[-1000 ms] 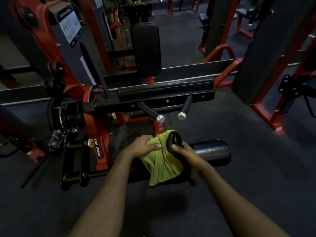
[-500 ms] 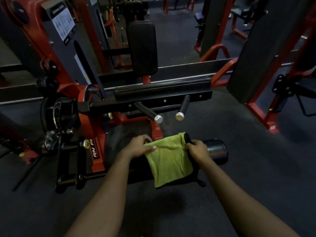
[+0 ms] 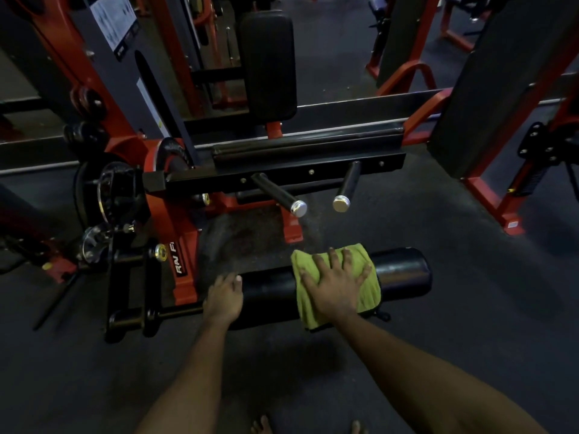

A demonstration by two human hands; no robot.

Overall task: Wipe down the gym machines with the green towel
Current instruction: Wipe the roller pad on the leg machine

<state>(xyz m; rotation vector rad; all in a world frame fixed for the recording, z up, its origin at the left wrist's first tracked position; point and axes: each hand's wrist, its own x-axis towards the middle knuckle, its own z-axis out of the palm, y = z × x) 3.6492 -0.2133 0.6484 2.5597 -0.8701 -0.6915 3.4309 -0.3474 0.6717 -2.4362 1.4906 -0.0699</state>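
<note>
Green towel (image 3: 372,296): lying draped over the black roller pad (image 3: 269,289), directly under my right palm, its lower edge hanging toward me beside my wrist.
Right hand (image 3: 336,286): pressing flat on the towel, fingers straight and spread, not pinching it.
Left hand (image 3: 224,297): resting on the bare pad to the left of my right hand, fingers loosely bent over its top; I judge I am bracing the pad.
Slip risk: with only a flat palm holding it, the cloth may be bunching or sliding off the round pad as I am rubbing.
Roll risk: the pad may be turning under my push if my left hand is easing off, so I would be skating instead of cleaning.
Missed spot: the pad's glossy end, right of my right hand, is sitting uncovered.
Knock risk: two chrome-capped handles (image 3: 297,208) are poking out just beyond my fingertips.
Surface: dark floor (image 3: 470,308) is stretching below both hands.
Room: a dim gym, with red-and-black machines (image 3: 181,245) standing beyond and either side of my hands.
</note>
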